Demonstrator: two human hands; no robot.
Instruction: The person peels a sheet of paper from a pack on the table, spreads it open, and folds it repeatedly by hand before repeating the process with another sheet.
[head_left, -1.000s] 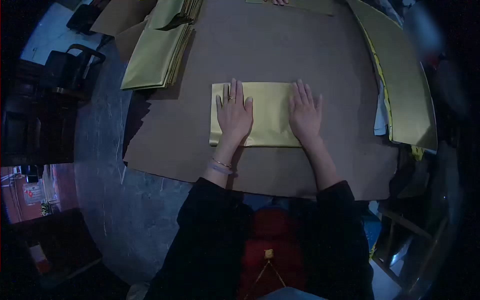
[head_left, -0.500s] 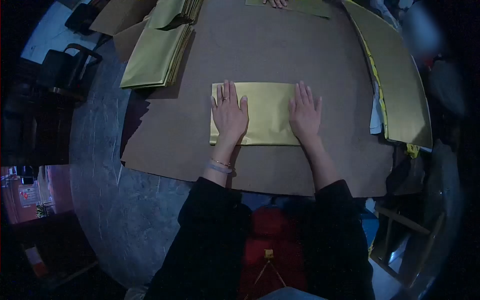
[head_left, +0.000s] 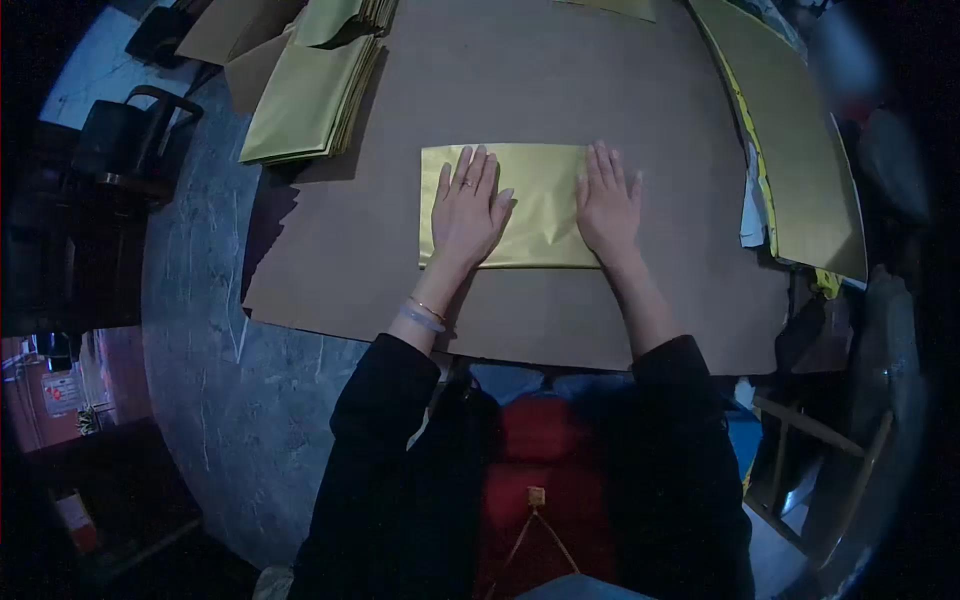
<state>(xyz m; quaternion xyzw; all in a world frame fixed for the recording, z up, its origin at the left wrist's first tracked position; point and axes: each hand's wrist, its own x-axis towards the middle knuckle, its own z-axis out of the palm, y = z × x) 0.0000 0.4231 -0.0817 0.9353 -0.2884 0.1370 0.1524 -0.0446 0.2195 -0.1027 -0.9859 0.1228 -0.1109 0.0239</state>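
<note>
A gold folded sheet (head_left: pixel 540 205) lies flat on the brown cardboard surface (head_left: pixel 500 90), its long side running left to right. Flat on its left part rests my left hand (head_left: pixel 468 215), fingers stretched out and pointing away from me, with a ring and wrist bands. My right hand (head_left: pixel 610 215) lies flat over the sheet's right edge, its fingers extended. Neither hand grips anything. Whether the sheet has one layer or several cannot be made out.
A stack of folded gold sheets (head_left: pixel 305 100) stands at the back left. Along the right side lies a large gold stack (head_left: pixel 800 150) with yellow edging. Another gold sheet (head_left: pixel 625 7) shows at the far edge. A black chair (head_left: pixel 135 140) is at the left.
My left hand has slid a little to the right over the sheet, its thumb further out. My right hand keeps its place. The other person's hand at the far edge has left the view.
</note>
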